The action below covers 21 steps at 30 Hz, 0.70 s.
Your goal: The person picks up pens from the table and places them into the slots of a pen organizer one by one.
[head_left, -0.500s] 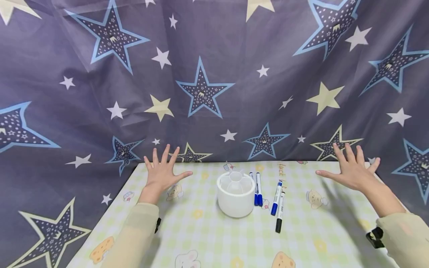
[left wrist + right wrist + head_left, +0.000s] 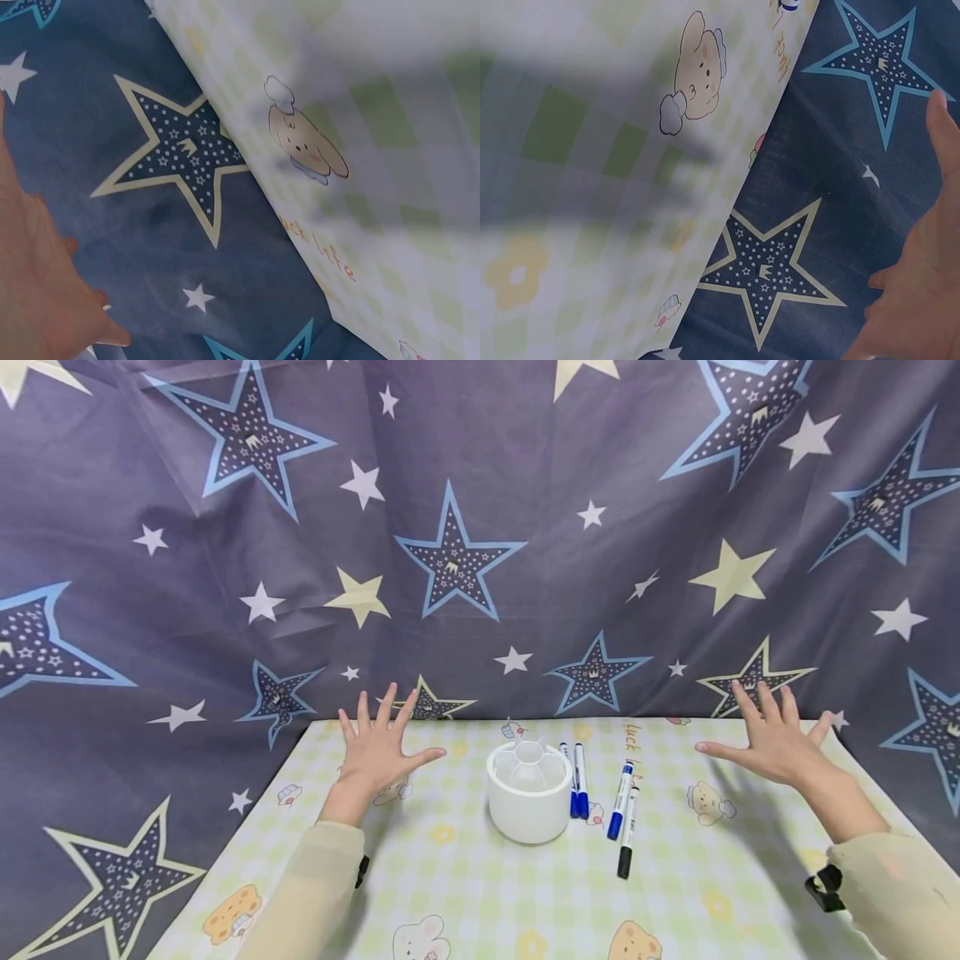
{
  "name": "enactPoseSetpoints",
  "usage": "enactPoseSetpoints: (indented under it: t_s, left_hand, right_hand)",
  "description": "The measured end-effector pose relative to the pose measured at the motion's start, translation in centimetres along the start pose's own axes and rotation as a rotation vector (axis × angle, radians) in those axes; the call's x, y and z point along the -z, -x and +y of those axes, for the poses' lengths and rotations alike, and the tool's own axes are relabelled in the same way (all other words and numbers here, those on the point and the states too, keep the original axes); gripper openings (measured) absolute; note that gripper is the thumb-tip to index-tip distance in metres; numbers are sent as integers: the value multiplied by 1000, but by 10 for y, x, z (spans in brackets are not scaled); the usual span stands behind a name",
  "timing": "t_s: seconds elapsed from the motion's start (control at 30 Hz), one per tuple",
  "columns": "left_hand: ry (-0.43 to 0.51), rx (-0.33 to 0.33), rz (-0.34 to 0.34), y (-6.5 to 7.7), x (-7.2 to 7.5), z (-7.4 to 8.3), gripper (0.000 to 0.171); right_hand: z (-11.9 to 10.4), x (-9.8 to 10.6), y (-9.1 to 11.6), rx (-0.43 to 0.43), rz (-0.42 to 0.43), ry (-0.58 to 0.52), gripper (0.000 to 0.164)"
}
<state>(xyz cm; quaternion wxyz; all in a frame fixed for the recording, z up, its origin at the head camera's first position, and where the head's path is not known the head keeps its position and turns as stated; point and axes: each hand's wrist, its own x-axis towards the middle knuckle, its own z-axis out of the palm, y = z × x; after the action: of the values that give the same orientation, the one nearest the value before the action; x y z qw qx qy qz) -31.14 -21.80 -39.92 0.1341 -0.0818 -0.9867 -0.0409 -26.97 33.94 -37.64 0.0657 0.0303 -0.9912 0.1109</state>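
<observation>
In the head view my left hand (image 2: 377, 758) hovers over the left part of the table, its fingers spread wide and holding nothing. My right hand (image 2: 780, 747), also with spread fingers, is held above the right part. Between them stands a round white pen holder (image 2: 529, 810) with clear dividers inside. Two blue-capped markers (image 2: 581, 781) lie side by side just right of it. Farther right lie another blue-capped marker (image 2: 620, 802) and a black-capped marker (image 2: 628, 835), close together. The wrist views show the left hand (image 2: 45, 277) and right hand (image 2: 922, 262) touching nothing.
A green-and-white checked cloth (image 2: 465, 893) with cartoon prints covers the table. Behind it hangs a dark purple curtain (image 2: 495, 460) patterned with stars, meeting the table's far edge. A black band (image 2: 825, 889) sits at the right sleeve.
Both hands have drifted slightly inward, the left to the right and the right to the left. The pen holder and markers stay where they were.
</observation>
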Motion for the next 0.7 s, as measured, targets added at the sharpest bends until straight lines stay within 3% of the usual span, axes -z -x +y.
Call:
enactPoseSetpoints:
  t_s: [0.7]
  left_hand:
    - [46,-74,55,14,-6,30,107]
  right_hand:
    - [-9,-17,-8,34,-8,-35,122]
